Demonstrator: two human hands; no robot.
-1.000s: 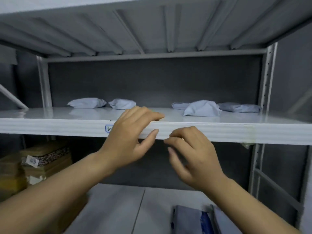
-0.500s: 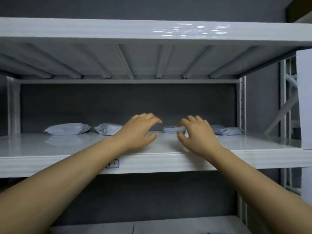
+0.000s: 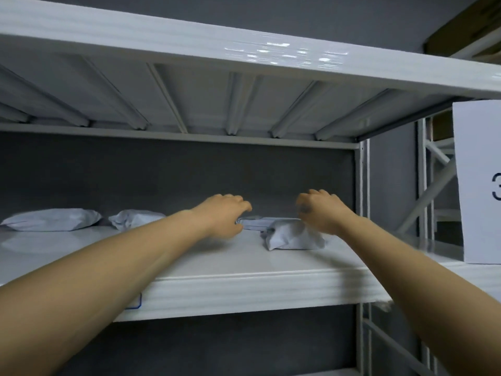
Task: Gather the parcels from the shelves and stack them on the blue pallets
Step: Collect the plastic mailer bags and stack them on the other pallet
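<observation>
shelf (image 3: 217, 256) carries flat parcel (image 3: 264, 222) lying left-to-right, left hand (image 3: 222, 217) seemingly pinching its end

**Dim shelf bay, glare above, smeared hands**

Light is soft and cool, coming from above and in front: the front lip of the upper shelf (image 3: 271, 54) carries streaky white glare, while the grey back wall (image 3: 162, 172) stays dark. The lower shelf (image 3: 244, 256) gleams faintly and mirrors the pillow-shaped parcel (image 3: 51, 219). Motion blur smears the left hand (image 3: 225, 217), the right hand (image 3: 320, 211) and the crumpled parcel (image 3: 292, 237), hiding any grip. Shelf edges bow with wide-angle distortion; the near forearms are soft.
</observation>
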